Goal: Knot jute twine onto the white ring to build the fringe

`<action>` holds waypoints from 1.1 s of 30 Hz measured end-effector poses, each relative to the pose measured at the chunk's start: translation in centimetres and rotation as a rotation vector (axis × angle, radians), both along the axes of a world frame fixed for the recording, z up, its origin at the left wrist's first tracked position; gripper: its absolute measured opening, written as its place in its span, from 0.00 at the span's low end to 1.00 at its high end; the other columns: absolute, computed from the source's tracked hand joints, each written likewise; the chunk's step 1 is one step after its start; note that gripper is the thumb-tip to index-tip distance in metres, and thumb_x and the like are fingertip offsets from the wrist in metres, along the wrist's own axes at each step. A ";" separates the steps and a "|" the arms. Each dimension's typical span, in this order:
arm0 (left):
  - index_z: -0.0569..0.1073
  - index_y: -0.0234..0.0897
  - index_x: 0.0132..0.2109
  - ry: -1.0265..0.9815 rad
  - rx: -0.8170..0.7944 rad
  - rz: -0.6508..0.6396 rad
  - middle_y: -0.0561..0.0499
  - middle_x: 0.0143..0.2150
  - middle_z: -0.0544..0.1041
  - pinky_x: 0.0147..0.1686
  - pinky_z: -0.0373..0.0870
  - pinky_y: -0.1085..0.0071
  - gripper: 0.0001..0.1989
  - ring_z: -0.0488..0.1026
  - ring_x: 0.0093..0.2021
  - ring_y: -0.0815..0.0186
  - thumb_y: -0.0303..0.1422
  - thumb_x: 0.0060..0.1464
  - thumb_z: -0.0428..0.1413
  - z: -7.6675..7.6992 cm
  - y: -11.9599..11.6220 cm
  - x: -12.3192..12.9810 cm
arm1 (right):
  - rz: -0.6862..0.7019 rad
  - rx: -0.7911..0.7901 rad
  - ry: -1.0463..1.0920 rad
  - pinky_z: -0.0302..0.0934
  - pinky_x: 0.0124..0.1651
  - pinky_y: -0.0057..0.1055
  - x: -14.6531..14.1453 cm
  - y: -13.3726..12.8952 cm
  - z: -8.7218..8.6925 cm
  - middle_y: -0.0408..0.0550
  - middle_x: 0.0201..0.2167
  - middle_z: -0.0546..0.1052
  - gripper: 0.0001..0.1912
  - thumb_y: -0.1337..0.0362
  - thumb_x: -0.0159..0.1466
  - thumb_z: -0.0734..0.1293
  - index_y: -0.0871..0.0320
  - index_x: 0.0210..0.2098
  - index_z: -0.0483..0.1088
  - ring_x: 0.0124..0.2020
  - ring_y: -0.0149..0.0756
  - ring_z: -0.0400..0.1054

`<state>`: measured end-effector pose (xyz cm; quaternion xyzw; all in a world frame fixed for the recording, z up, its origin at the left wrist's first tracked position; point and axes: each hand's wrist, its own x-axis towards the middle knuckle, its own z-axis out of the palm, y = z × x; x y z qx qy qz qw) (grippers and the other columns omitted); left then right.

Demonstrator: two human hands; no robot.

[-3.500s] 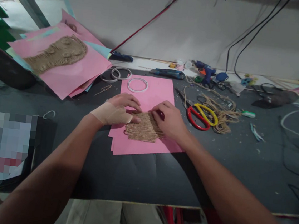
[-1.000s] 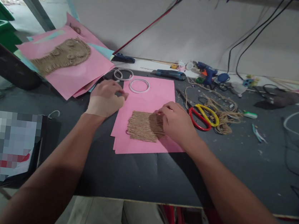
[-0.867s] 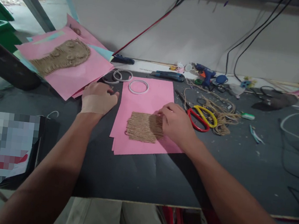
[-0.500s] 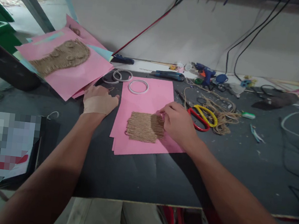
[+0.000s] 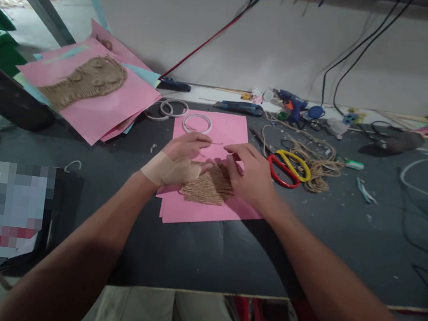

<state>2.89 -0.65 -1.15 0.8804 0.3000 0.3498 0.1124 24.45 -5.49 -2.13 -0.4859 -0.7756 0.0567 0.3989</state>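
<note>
A woven patch of brown twine [image 5: 209, 188] lies on pink paper sheets [image 5: 207, 216] in front of me. My left hand [image 5: 183, 162], with a tan wrap around its palm and wrist, is over the patch's upper left; a short thin strand [image 5: 216, 142] sticks out from its pinched fingertips. Facing it, my right hand [image 5: 253, 175] is at the patch's upper right, its fingers curled; whether they hold anything is too small to tell. Red and yellow handled scissors [image 5: 290, 170] lie just right of my right hand, beside a heap of loose twine [image 5: 319, 167].
White rings [image 5: 197, 124] sit at the paper's top. Pink sheets with a twine piece [image 5: 95, 82] are stacked at the back left, near a dark cylinder [image 5: 9, 91]. A blue cutter [image 5: 241, 107] and a blue glue gun [image 5: 295, 105] lie along the wall; cables are at right.
My left hand has moved right, from the table beside the paper to above the twine patch, and now has a thin strand at its fingertips. My right hand stays nearly in place.
</note>
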 end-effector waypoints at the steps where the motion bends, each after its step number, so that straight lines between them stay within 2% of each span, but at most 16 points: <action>1: 0.77 0.33 0.49 0.015 -0.007 -0.042 0.40 0.52 0.78 0.52 0.77 0.59 0.16 0.77 0.52 0.57 0.34 0.53 0.63 -0.2 -0.2 0.2 | -0.004 -0.025 0.021 0.67 0.50 0.42 0.0 0.1 -0.2 0.55 0.48 0.77 0.12 0.68 0.70 0.62 0.58 0.51 0.72 0.43 0.41 0.74; 5: 0.77 0.35 0.52 0.084 -0.140 -0.111 0.40 0.55 0.76 0.54 0.76 0.59 0.18 0.75 0.55 0.58 0.34 0.54 0.62 -0.5 -0.6 0.5 | 0.004 -0.115 0.113 0.68 0.46 0.37 0.0 0.5 -0.8 0.52 0.45 0.79 0.15 0.66 0.68 0.67 0.59 0.54 0.71 0.38 0.37 0.74; 8: 0.78 0.35 0.50 0.155 -0.140 -0.142 0.41 0.54 0.77 0.57 0.73 0.57 0.17 0.75 0.54 0.57 0.33 0.53 0.62 -0.2 -0.7 0.5 | 0.018 -0.149 0.105 0.68 0.44 0.36 0.0 0.8 -1.1 0.49 0.40 0.81 0.10 0.67 0.67 0.67 0.57 0.48 0.75 0.38 0.37 0.75; 12: 0.79 0.33 0.48 0.156 -0.157 -0.141 0.41 0.52 0.78 0.53 0.75 0.61 0.15 0.77 0.51 0.58 0.32 0.53 0.63 0.2 -0.5 0.1 | 0.005 -0.161 0.043 0.67 0.42 0.36 0.0 1.0 -1.3 0.47 0.38 0.83 0.06 0.68 0.66 0.68 0.55 0.40 0.78 0.37 0.38 0.75; 15: 0.80 0.35 0.47 0.164 -0.166 -0.116 0.43 0.51 0.80 0.53 0.74 0.63 0.17 0.77 0.51 0.57 0.36 0.50 0.67 0.3 0.0 -0.7 | -0.001 -0.164 0.075 0.67 0.42 0.35 -0.1 1.1 -1.4 0.47 0.38 0.83 0.06 0.68 0.66 0.68 0.55 0.40 0.79 0.37 0.38 0.76; 17: 0.80 0.35 0.46 0.187 -0.167 -0.064 0.43 0.50 0.81 0.54 0.73 0.59 0.21 0.78 0.51 0.56 0.39 0.46 0.70 0.3 0.4 -1.2 | 0.003 -0.170 0.092 0.67 0.41 0.35 -0.1 1.1 -1.5 0.47 0.38 0.83 0.06 0.68 0.66 0.68 0.55 0.39 0.79 0.37 0.38 0.76; 21: 0.79 0.35 0.52 0.222 -0.322 0.078 0.43 0.48 0.82 0.51 0.74 0.56 0.27 0.78 0.48 0.54 0.38 0.43 0.72 0.5 0.6 -1.9 | 0.014 -0.178 0.089 0.66 0.41 0.36 -0.2 1.2 -1.6 0.47 0.38 0.83 0.07 0.68 0.66 0.68 0.54 0.39 0.79 0.37 0.39 0.76; 24: 0.79 0.37 0.52 0.217 -0.365 0.079 0.44 0.49 0.82 0.51 0.74 0.57 0.27 0.79 0.47 0.55 0.38 0.43 0.71 0.7 0.6 -2.0 | 0.043 -0.169 0.081 0.66 0.42 0.36 -0.3 1.3 -1.6 0.47 0.38 0.83 0.08 0.71 0.66 0.68 0.54 0.39 0.79 0.39 0.39 0.76; 33: 0.82 0.40 0.48 0.228 -0.364 0.078 0.47 0.46 0.83 0.46 0.74 0.63 0.22 0.79 0.46 0.58 0.39 0.44 0.70 0.6 0.7 -1.9 | 0.063 -0.141 0.034 0.65 0.44 0.37 -0.2 1.5 -1.7 0.48 0.38 0.83 0.10 0.74 0.64 0.67 0.57 0.39 0.79 0.40 0.40 0.75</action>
